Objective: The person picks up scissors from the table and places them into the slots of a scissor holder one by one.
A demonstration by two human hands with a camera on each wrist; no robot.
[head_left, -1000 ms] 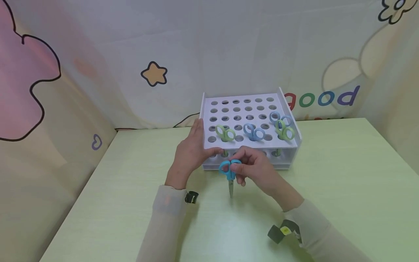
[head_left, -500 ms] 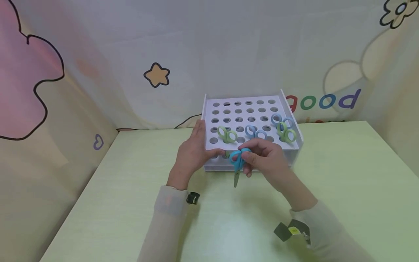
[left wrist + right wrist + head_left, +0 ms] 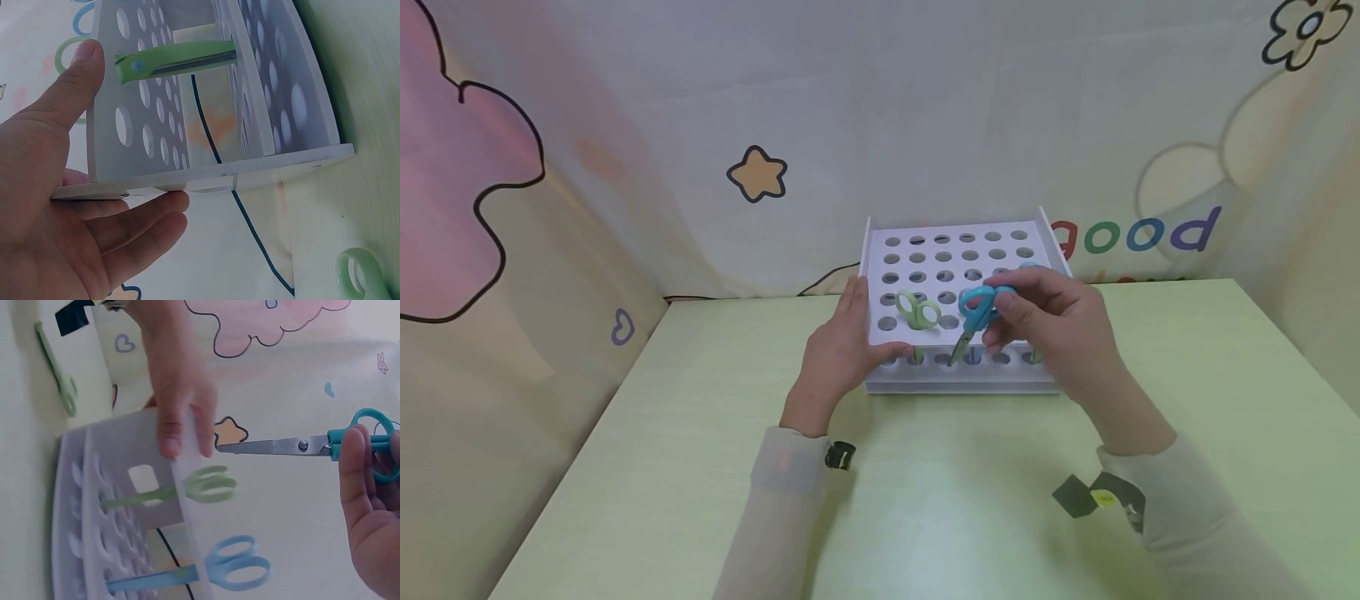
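Note:
My left hand (image 3: 831,362) grips the left side of a white rack (image 3: 962,387) with round holes, thumb on its front edge and fingers behind the side panel. My right hand (image 3: 1071,329) pinches teal scissors (image 3: 331,445) by the handles. Their closed blades point down and left over the rack's front in the head view. Green scissors (image 3: 917,318) stand in a front-row hole near my left thumb. Blue scissors (image 3: 215,572) stand farther along the row, blades through the holes. My right hand mostly hides the scissors at the rack's right.
A green handle (image 3: 365,278) lies on the table beside the rack in the left wrist view. Green scissors (image 3: 59,378) also show on the tabletop in the right wrist view. A printed curtain (image 3: 820,108) hangs behind the rack, and a thin dark cable (image 3: 827,277) runs along the table's back edge.
My right hand has lifted the teal scissors up and to the right, from in front of the rack to over its front rows. The left hand stays on the rack's side.

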